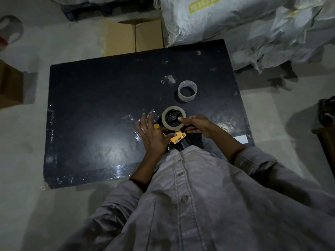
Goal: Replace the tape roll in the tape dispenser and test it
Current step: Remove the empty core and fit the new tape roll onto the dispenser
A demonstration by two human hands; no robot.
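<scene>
A yellow and black tape dispenser (178,138) lies on the black table (101,109) close to my body. A roll of clear tape (165,117) sits on its black hub. My left hand (153,134) grips the dispenser's yellow front end, and a crinkled strip of clear tape (145,116) runs under its fingers. My right hand (196,125) holds the dispenser from the right, one fingertip pressing on the roll's hub. An empty translucent tape core (187,91) stands upright on the table, farther back and apart from both hands.
Cardboard boxes (134,38) lie beyond the table's far edge, and another box (10,84) sits at the left. Large white sacks (244,24) are piled at the back right. A white card (241,138) lies at the table's right corner. Tape scraps stick along the table's left edge.
</scene>
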